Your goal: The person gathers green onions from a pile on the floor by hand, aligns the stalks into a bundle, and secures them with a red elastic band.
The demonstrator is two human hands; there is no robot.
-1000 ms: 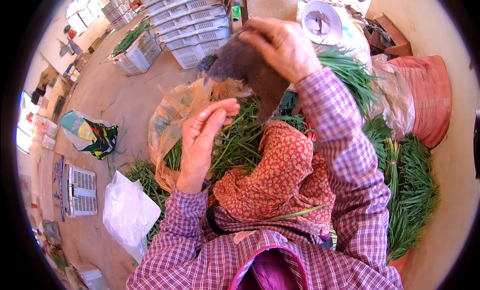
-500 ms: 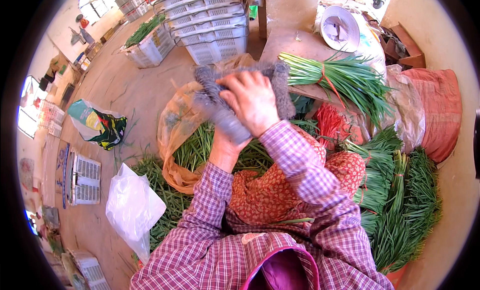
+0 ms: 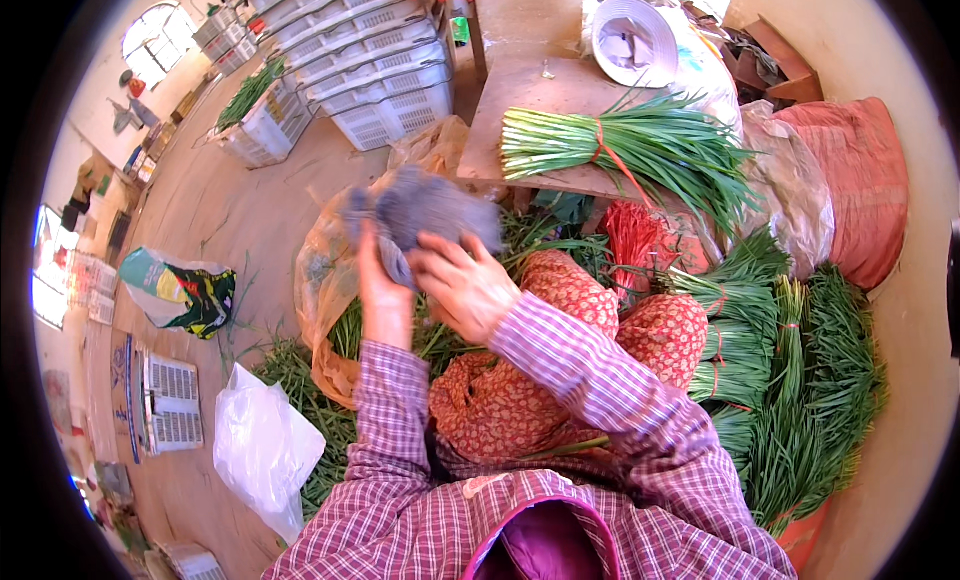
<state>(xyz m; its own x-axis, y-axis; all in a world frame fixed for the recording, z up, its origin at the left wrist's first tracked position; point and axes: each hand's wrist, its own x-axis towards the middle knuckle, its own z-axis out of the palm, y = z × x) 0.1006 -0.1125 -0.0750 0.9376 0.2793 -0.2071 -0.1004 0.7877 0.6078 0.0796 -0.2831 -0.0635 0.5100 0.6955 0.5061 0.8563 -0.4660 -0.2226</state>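
A rumpled, fuzzy grey cloth (image 3: 440, 212) is up in front of me, smeared by motion. My left hand (image 3: 386, 292) grips its left end, thumb side up, with part of the cloth hanging over the palm. Against the lower edge of the cloth, my right hand (image 3: 465, 288) is closed with bent fingers; some fingertips are blurred. Below both hands, an orange mesh bag (image 3: 325, 265) lies with its mouth spread around loose green stalks. Beyond my right hand, a bundle of long green leafy stalks (image 3: 590, 145), tied with a red band, rests on a low wooden table (image 3: 490, 155).
Tied green bundles (image 3: 740, 355) are piled at my right, beside red ties (image 3: 630, 242). White crates (image 3: 390, 110) stand stacked at the back. A white plastic bag (image 3: 262, 445) lies at left on loose greens. A pale hat (image 3: 635, 42) sits on the table's far side.
The grey cloth has come down and slightly left with both hands. My right hand has shifted from on top of the cloth to its lower edge; my left hand is now more visible.
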